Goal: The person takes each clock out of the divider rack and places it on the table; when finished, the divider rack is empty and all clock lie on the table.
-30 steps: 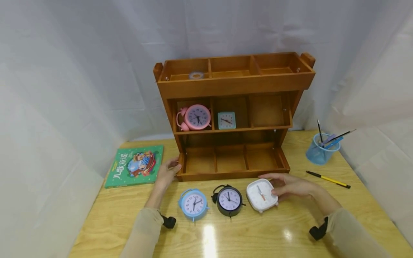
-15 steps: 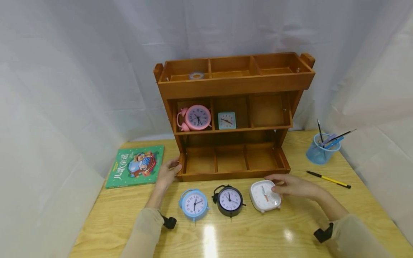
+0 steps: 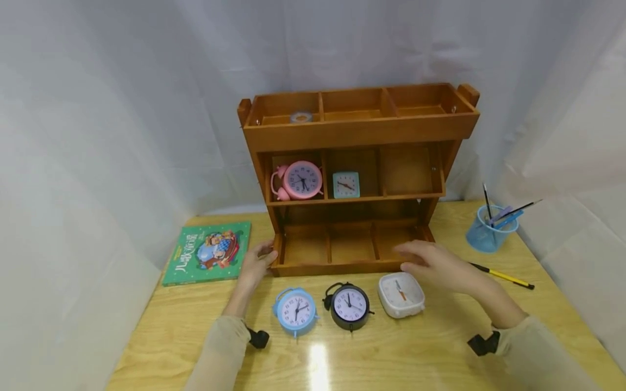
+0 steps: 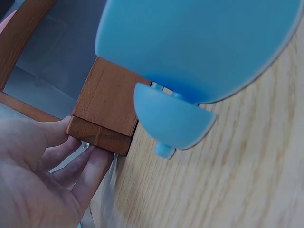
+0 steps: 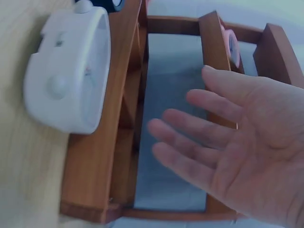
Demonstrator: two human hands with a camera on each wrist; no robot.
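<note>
My left hand (image 3: 254,266) grips the lower left corner of the brown wooden shelf (image 3: 337,268); in the left wrist view the thumb lies on one side of the board and the fingers on the other. My right hand (image 3: 440,266) hovers over the shelf's lower right front, fingers spread and holding nothing. Just left of it on the table lies a white square alarm clock (image 3: 401,295), face up. A black alarm clock (image 3: 349,307) and a blue alarm clock (image 3: 295,311) lie in a row left of that. The middle tier holds a pink alarm clock (image 3: 302,180) and a small mint square clock (image 3: 346,185).
A tape roll (image 3: 300,117) sits in the top left compartment. On the left lies a green book (image 3: 207,253). A blue mesh pen cup (image 3: 484,232) stands at the right, with a yellow and black pen (image 3: 511,278) in front of it.
My right hand has let go of the white clock and lifted toward the shelf. The clock has shifted slightly right. My left hand stays at the shelf corner.
</note>
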